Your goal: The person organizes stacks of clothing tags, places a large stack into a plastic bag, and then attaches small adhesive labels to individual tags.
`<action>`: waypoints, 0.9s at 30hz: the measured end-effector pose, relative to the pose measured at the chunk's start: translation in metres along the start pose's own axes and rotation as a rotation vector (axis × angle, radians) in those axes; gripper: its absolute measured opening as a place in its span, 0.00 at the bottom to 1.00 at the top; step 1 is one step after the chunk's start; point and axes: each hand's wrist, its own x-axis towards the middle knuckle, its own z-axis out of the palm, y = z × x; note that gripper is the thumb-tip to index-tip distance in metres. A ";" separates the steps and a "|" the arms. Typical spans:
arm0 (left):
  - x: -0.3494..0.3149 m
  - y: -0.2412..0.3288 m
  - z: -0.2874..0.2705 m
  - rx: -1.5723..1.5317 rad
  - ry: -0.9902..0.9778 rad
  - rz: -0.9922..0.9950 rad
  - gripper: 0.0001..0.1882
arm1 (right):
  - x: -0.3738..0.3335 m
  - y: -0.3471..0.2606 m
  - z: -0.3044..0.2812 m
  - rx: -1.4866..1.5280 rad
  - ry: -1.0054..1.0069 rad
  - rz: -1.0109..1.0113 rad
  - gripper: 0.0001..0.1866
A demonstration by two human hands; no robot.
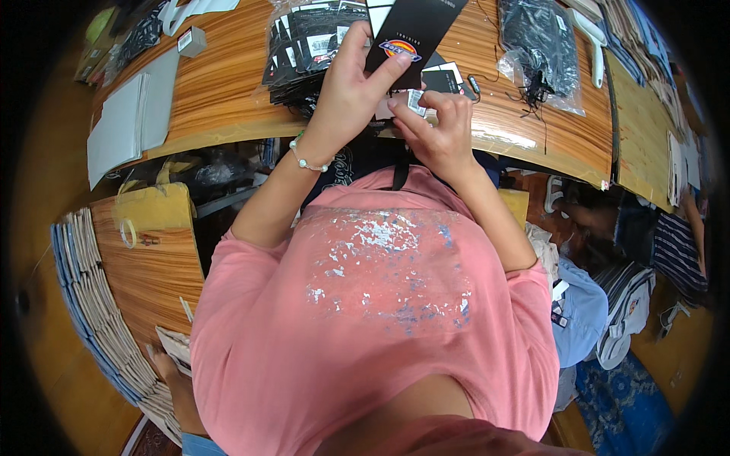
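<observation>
My left hand (pixel 346 99) grips a large black hang tag (pixel 426 23) with a colourful logo, its thumb lying flat on the face. Just below the tag's lower end, my right hand (pixel 441 140) has its fingers curled in a pinch at a small white barcode label (pixel 415 102). Whether the label touches the tag is hard to make out. Left of the hands lies a clear plastic bag full of black hang tags (pixel 304 57) with white barcode labels. A few more black cards (pixel 441 80) rest on the table behind my right hand.
The wood-grain table (pixel 228 83) carries white sheets (pixel 122 121), a small white box (pixel 192 42), a bagged dark garment (pixel 540 45) and a white handheld tool (pixel 591 42). Folded trousers (pixel 99 304) are stacked at left. Shirts (pixel 582 311) pile up at right, near another person's leg (pixel 589 216).
</observation>
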 end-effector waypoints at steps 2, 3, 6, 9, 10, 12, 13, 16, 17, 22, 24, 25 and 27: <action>-0.002 0.007 -0.001 -0.117 -0.018 -0.087 0.09 | 0.003 0.006 0.005 -0.013 0.054 -0.050 0.23; -0.002 0.011 -0.002 -0.192 -0.026 -0.144 0.09 | 0.005 0.008 0.004 -0.023 0.081 -0.074 0.24; -0.002 0.016 -0.007 -0.346 -0.068 -0.285 0.08 | 0.013 0.009 -0.001 0.005 0.095 -0.107 0.22; -0.003 0.016 -0.006 -0.453 -0.043 -0.270 0.12 | 0.017 0.007 0.002 0.063 0.103 -0.086 0.21; -0.003 0.017 -0.004 -0.462 -0.021 -0.254 0.12 | 0.018 0.006 0.003 0.089 0.107 -0.071 0.21; -0.004 0.018 -0.003 -0.481 0.020 -0.229 0.13 | 0.018 0.011 0.013 0.014 0.179 -0.105 0.21; -0.002 0.014 -0.005 -0.400 0.012 -0.181 0.13 | 0.018 0.014 0.017 -0.024 0.215 -0.120 0.21; 0.000 0.026 0.005 -0.294 0.108 -0.119 0.23 | 0.021 0.013 0.004 0.016 0.187 -0.152 0.17; 0.001 0.026 0.004 -0.273 0.072 -0.101 0.24 | 0.023 0.012 -0.001 0.045 0.177 -0.152 0.16; 0.004 0.018 -0.009 -0.197 -0.093 -0.084 0.25 | 0.046 0.013 -0.026 0.300 0.178 0.018 0.10; 0.003 0.031 -0.004 -0.182 -0.080 -0.209 0.24 | 0.065 0.016 -0.035 0.224 0.125 0.071 0.09; 0.004 0.027 -0.005 -0.174 -0.088 -0.166 0.21 | 0.074 0.018 -0.039 0.185 0.098 0.099 0.09; 0.004 0.019 -0.008 -0.155 -0.100 -0.075 0.17 | 0.085 0.014 -0.049 0.086 -0.052 0.177 0.07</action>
